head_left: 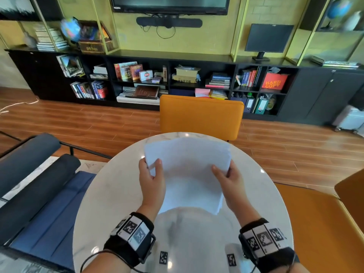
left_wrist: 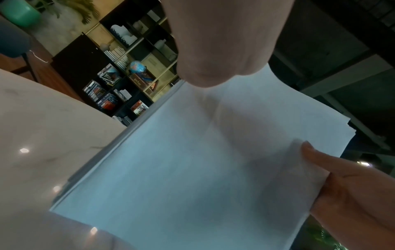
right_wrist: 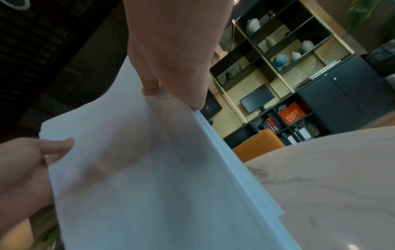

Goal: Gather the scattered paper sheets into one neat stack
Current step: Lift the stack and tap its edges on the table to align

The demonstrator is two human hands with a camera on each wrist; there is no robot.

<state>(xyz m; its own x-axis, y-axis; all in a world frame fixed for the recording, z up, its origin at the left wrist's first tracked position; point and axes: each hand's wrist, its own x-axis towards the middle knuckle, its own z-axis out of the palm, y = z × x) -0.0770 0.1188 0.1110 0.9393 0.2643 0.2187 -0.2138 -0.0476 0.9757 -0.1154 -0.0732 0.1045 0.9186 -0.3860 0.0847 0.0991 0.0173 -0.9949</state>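
Paper stack [head_left: 187,174] held between both hands above round worktop [head_left: 110,194]; left hand [head_left: 151,182] and right hand [head_left: 230,184] each pinch a side edge, thumbs on top. Far edges look uneven, so best tap the bottom edge down and square the sides. Open room below the fingers; orange chair [head_left: 201,115] beyond.

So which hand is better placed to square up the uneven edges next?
Probably the left hand. The paper stack is staggered along the right hand's side, so that grip should hold while the left shifts to tap edges level on the table.
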